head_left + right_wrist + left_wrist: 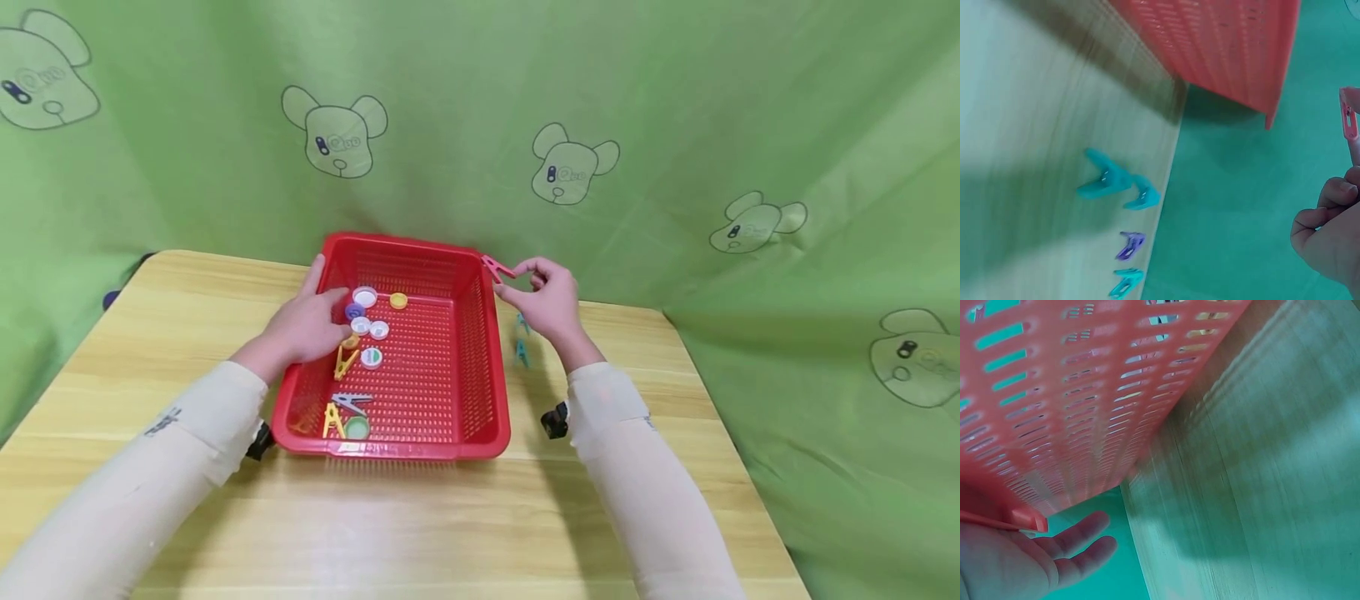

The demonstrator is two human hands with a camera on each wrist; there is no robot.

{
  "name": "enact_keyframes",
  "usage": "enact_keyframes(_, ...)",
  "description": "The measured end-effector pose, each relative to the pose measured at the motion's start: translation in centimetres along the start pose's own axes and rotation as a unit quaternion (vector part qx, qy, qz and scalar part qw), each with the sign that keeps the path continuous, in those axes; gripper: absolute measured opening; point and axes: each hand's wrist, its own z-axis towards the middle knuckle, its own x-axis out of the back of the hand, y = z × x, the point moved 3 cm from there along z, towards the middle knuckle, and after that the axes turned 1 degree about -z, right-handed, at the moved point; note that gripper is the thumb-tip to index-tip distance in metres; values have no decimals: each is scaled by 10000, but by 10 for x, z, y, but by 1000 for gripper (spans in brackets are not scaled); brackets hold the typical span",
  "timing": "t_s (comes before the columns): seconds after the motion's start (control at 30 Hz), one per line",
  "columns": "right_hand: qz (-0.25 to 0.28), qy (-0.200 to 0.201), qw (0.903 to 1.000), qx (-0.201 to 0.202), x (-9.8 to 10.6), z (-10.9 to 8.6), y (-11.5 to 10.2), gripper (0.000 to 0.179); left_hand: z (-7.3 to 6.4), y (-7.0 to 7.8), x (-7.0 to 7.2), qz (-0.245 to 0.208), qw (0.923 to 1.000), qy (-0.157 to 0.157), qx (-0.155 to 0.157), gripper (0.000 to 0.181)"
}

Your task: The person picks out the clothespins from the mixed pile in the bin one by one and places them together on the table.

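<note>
My left hand (300,329) straddles the left rim of a red plastic basket (480,446) and grips it, some fingers inside and others outside. Two of its fingers (1085,550) show beyond the rim in the left wrist view. Near the basket's far right corner, my right hand (551,304) pinches a pinkish-red clothespin (495,268) by its handle ends. In the right wrist view this clothespin (1349,119) appears apart from the basket wall. Inside the basket lie yellow clothespins (332,419), a grey clothespin (351,402) and several bottle caps (371,358).
Teal clothespins (1110,178) and a purple clothespin (1130,245) sit on the wooden table (420,533) right of the basket. A green curtain (465,100) with bear-head drawings hangs behind and along the right side. The table's right edge runs beyond the right arm.
</note>
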Motion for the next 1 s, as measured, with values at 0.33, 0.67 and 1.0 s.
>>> enact_keyframes(0.33,226,431,9981,-374,17,-11,25,35,0,0,0,-60,10000,22,13,67)
enact_keyframes(0.67,85,890,9935,-700,26,-21,53,35,-1,0,-1,-181,9998,2,42,66)
enact_keyframes(1.0,-90,1122,9874,-1109,35,-36,75,36,-1,0,-1,-164,9999,12,-21,68)
